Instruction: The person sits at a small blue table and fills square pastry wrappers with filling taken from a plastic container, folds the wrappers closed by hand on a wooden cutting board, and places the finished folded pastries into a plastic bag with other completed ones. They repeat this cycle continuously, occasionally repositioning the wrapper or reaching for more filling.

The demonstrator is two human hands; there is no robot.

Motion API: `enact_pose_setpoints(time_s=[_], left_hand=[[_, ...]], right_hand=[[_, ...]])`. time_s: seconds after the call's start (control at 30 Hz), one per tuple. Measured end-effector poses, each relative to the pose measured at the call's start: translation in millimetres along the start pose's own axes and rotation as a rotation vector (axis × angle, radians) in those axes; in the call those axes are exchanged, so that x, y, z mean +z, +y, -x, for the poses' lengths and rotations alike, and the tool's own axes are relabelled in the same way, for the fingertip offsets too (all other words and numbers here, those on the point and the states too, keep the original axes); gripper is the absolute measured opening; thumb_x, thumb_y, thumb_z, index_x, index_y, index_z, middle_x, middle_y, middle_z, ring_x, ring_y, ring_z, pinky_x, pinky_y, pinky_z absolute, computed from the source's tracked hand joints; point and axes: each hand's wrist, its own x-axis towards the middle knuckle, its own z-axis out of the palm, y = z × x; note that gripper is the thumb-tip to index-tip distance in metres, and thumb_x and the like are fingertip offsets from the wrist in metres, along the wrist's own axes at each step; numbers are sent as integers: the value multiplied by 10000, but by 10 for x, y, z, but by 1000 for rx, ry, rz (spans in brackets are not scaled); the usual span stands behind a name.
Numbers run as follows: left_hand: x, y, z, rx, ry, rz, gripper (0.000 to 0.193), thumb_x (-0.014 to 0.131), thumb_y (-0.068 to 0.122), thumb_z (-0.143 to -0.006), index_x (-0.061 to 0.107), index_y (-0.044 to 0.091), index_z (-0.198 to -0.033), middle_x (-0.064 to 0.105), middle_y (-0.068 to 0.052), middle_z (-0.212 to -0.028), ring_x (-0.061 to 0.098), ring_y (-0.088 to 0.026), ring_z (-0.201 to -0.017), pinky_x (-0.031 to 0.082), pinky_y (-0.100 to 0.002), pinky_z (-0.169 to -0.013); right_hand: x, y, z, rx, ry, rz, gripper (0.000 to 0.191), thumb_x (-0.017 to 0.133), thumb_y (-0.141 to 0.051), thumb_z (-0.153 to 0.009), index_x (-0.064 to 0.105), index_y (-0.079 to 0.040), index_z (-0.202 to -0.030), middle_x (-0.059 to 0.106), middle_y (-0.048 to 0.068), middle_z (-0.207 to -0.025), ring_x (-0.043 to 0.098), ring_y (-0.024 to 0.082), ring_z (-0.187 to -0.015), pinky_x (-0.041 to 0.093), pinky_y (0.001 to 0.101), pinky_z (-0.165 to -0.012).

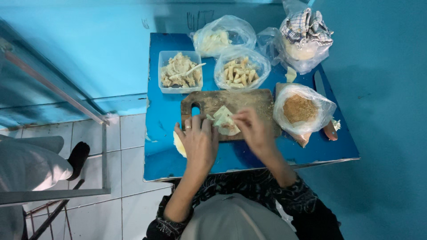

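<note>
A pale wrapper with filling (224,121) lies on a dark wooden cutting board (249,101) on a blue table (162,133). My left hand (199,141), a ring on one finger, presses its fingertips on the wrapper's left edge. My right hand (252,129) pinches the wrapper's right edge, fingers closed on it. A pale stack of wrappers (179,145) peeks out under my left hand at the board's near left corner.
Behind the board stand a clear tub of filling with a spoon (180,71), a bag of rolled pieces (241,70), another bag (222,38), a cloth-topped bag (304,38). A bag of brown crumbs (302,109) sits right. A person's leg (31,164) is left.
</note>
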Motion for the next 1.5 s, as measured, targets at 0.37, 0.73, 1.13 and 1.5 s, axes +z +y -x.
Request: enact_pose_setpoints(time_s=[0.37, 0.73, 1.13, 1.5], left_hand=[[44, 57, 11, 57, 24, 3, 118, 727, 145, -862, 683, 53, -924, 603, -109, -1066, 540, -327, -1067, 338, -585, -1050], [25, 81, 18, 38, 30, -56, 239, 773, 183, -755, 714, 57, -949, 599, -115, -1073, 536, -343, -1043, 302, -644, -1022], [38, 64, 71, -12, -28, -78, 267, 744, 148, -825, 703, 83, -1081, 588, -122, -1092, 539, -338, -1088, 334, -619, -1055], [43, 78, 52, -41, 22, -60, 157, 738, 194, -880, 687, 68, -957, 572, -135, -1118, 534, -347, -1087, 322, -635, -1069]], right_hand=[[-1290, 375, 85, 186, 186, 823, 225, 696, -151, -963, 584, -132, -1157, 756, 158, -1012, 730, 375, -929, 557, 474, -778], [-1304, 298, -72, -36, 0, 505, 272, 673, -228, -921, 572, -99, -1139, 715, 167, -1009, 710, 379, -918, 540, 481, -775], [74, -44, 77, -121, 5, 184, 263, 748, -104, -943, 617, -47, -1164, 739, 108, -999, 742, 233, -921, 576, 360, -752], [-231, -178, 120, -97, -22, 472, 186, 771, -247, -841, 726, -110, -957, 591, 134, -948, 610, 342, -929, 484, 450, -734]])
